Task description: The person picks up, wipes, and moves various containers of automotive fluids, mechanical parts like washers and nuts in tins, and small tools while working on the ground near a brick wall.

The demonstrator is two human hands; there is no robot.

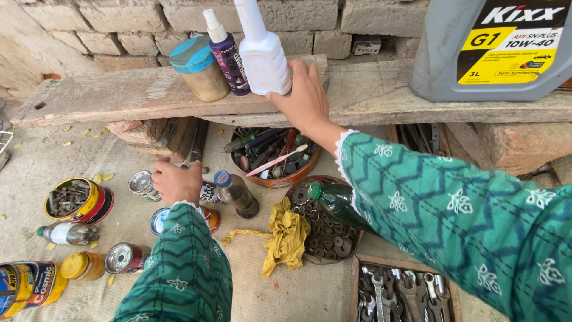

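Green patterned sleeves with white lace cuffs fill the foreground above a wooden tray of wrenches [405, 295] lying on coarse burlap sacking [262, 286] spread across the ground of a workshop corner, backed by a rough brick wall [107, 27]. Just beyond the tray, a crumpled yellow rag [286, 235] lies against a round tray of washers [330, 238], on which a green plastic bottle [336, 203] rests tilted. The person's right hand [307, 98] reaches up to a weathered plank shelf [119, 95], fingers curled around the base of a white plastic squeeze bottle [262, 56] standing upright there, just beside a dark purple spray bottle [229, 56] and a jar with a blue lid [199, 68]. A large grey oil jug with a yellow and black label [494, 48] stands at the shelf's right end. Below the shelf, a rust-coloured bowl [277, 158] holds assorted tools. The left hand [176, 182] rests low over a small silver-topped tin [142, 183] and a labelled can beside it; whether it grips either cannot be told. A brown bottle with a blue cap [235, 194] lies just to its right. Farther left, a yellow and red tin of bolts [74, 200], a clear bottle [68, 234] and colourful labelled cans [30, 286] are scattered on the sacking.
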